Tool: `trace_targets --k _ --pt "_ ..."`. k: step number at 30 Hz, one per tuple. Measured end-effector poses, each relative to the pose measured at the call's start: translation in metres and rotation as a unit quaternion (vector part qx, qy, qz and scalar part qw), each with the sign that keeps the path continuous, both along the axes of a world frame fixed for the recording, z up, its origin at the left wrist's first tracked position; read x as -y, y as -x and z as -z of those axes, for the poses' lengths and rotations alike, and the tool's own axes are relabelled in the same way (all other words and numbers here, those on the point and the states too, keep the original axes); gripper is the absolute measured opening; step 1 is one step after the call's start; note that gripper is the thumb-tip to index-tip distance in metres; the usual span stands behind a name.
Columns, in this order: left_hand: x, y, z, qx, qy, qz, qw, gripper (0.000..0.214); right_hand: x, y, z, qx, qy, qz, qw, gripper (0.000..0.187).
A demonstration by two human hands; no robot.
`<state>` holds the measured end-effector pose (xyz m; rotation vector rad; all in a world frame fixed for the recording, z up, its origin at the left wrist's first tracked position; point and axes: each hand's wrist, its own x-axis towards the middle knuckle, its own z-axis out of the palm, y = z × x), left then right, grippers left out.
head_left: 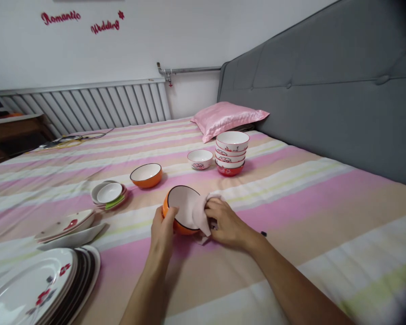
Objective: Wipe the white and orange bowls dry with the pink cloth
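An orange bowl (182,205) with a white inside and a dark rim is tilted toward me above the striped bedspread. My left hand (164,225) grips its left side, thumb over the rim. On the bowl's right side, my right hand (225,221) is closed on a pale pink cloth (200,214), which drapes over the rim and touches the inside. A second orange bowl (146,176) sits upright just behind. Farther right are a single white patterned bowl (200,159) and a stack of similar bowls (232,153) with a red one at the bottom.
At the lower left stands a stack of plates (30,280) with red flowers. Beyond it lie oval dishes (67,225) and a pile of small bowls (110,193). A pink pillow (226,118) rests against the grey headboard (318,85). Cables (74,139) lie at the far left.
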<state>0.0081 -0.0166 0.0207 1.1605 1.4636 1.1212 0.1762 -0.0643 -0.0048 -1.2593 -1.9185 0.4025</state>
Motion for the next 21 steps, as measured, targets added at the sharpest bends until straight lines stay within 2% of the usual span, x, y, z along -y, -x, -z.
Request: trace_targets --k 2,5,8,12,14,18,21 --pt "0.000 0.000 -0.002 0.043 0.012 -0.007 0.999 0.032 -0.001 0.000 0.000 -0.034 0.000 0.016 0.999 0.021" --pt "0.000 0.000 -0.003 0.107 0.002 -0.018 0.994 0.030 0.000 0.001 0.000 -0.127 0.018 0.033 0.991 0.054" --pt "0.000 0.000 -0.002 0.142 -0.005 -0.023 0.990 0.033 0.000 0.002 -0.001 -0.249 0.053 0.040 0.966 0.063" --pt "0.001 0.000 -0.001 0.149 -0.035 -0.016 0.988 0.035 0.000 0.001 -0.004 -0.407 0.089 0.027 0.909 0.057" --pt "0.001 0.000 -0.001 0.149 -0.045 -0.015 0.988 0.034 -0.002 0.000 -0.005 -0.475 0.091 0.048 0.874 0.048" --pt "0.001 0.001 0.001 0.160 -0.055 -0.018 0.985 0.032 -0.010 -0.006 -0.003 -0.579 0.018 0.165 0.798 0.025" --pt "0.000 0.002 0.003 0.173 -0.062 -0.026 0.983 0.034 -0.013 -0.015 -0.003 -0.639 -0.043 0.178 0.747 0.012"
